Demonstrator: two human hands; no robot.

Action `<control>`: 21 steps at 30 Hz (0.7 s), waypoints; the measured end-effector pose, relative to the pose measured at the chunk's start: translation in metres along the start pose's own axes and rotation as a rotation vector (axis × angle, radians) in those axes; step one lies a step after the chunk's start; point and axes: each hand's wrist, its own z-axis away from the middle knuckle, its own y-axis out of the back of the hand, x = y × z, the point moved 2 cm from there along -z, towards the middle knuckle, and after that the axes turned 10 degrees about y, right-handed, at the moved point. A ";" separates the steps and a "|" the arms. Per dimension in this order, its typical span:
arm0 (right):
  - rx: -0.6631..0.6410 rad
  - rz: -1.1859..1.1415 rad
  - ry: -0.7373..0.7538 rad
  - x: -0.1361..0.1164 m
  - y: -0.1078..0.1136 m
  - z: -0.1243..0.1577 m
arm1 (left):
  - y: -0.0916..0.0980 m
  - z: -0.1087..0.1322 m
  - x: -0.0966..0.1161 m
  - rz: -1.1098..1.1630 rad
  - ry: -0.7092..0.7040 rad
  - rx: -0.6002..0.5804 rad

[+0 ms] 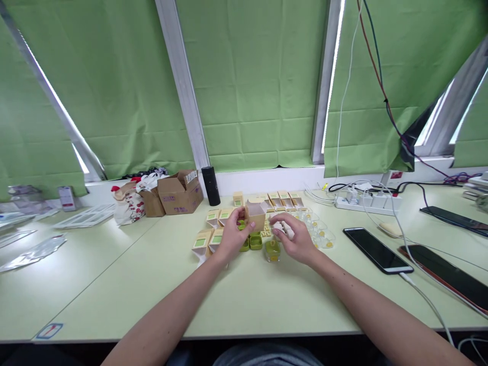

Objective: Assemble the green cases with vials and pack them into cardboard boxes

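My left hand (235, 235) is closed on a small tan carton (255, 215), whose open side shows a pale inside. Just right of it, the fingers of my right hand (295, 239) curl around some small white rounded pieces (286, 230), too small to name. Below the hands stands a clear cup with green contents (272, 250). Square green containers (255, 241) sit beside my left hand, partly hidden by it. Little yellow pieces (266, 232) lie between the hands. Clear domed covers with yellow spots (322, 235) are spread right of my right hand.
Several small cartons with green labels (202, 240) stand left and behind. Farther back are a brown cardboard box (180, 194), a black cylinder (211, 186) and a printed cloth bag (128, 205). Phones (377, 250), cables and a white power strip (368, 202) occupy the right side.
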 end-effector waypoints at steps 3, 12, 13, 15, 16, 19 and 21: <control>-0.277 0.215 -0.038 0.005 0.007 -0.004 | 0.006 -0.005 0.002 0.027 0.035 -0.137; -0.679 0.348 -0.095 0.001 0.010 -0.006 | 0.021 0.002 0.013 -0.082 0.039 -0.341; -0.686 0.368 -0.104 0.002 0.012 -0.007 | 0.021 0.004 0.014 -0.122 0.027 -0.370; -0.697 0.403 -0.127 0.006 0.016 -0.008 | 0.021 0.007 0.013 -0.231 -0.006 -0.402; -0.701 0.416 -0.138 0.008 0.017 -0.008 | 0.021 0.009 0.011 -0.295 -0.023 -0.407; -0.709 0.427 -0.150 0.013 0.020 -0.008 | 0.019 0.012 0.007 -0.469 -0.052 -0.412; -0.710 0.426 -0.147 0.015 0.020 -0.007 | 0.017 0.015 0.005 -0.534 -0.068 -0.425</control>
